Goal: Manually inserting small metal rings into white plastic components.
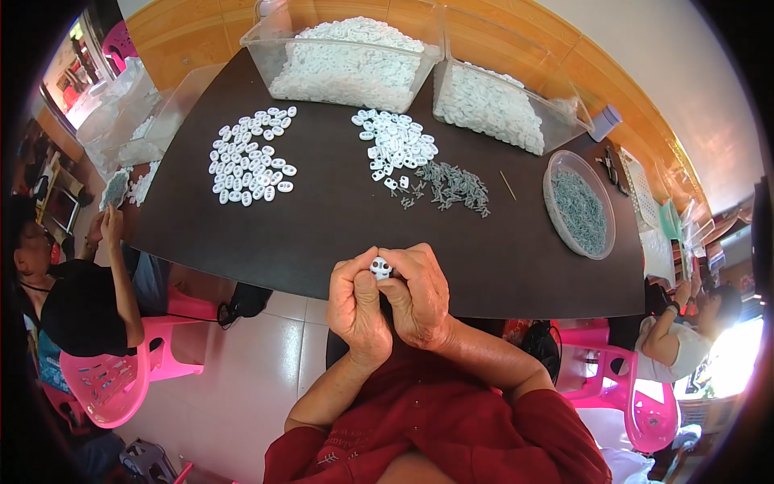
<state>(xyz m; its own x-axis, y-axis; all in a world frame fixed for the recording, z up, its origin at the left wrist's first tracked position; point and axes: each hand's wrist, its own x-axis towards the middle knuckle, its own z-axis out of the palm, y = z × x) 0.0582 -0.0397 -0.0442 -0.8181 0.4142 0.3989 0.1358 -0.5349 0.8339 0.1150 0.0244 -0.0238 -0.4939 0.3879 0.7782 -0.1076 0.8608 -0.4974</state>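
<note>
Sitting at far left on a pink plastic chair (113, 387), a person in a black top (81, 310), one hand raised beside the dark table (306, 234). Lying on the table's left half, a loose patch of small white oval plastic pieces (250, 156), well apart from a second white patch (397, 143) near the middle. Standing along the far edge, two clear tubs heaped with the same white pieces, the left tub (347, 56) and the right tub (504, 97) side by side. Trailing off the second patch, a scatter of small grey parts (451, 185), with a thin wooden stick (507, 185) just beside.

Meeting at the near edge of the table, both hands: left hand (359, 302) curling closed, thumb and fingertips pinching one small white piece (380, 267); right hand (419, 294) also curling closed, pressing onto the same piece from the other side. Showing just above the fingertips, the small white piece, held over the table's near rim, clear of the piles.

Resting further right, a round clear bowl (580, 202) filled with grey parts. Sitting at far right by another pink chair (645, 403), a second person in white (673, 343).
</note>
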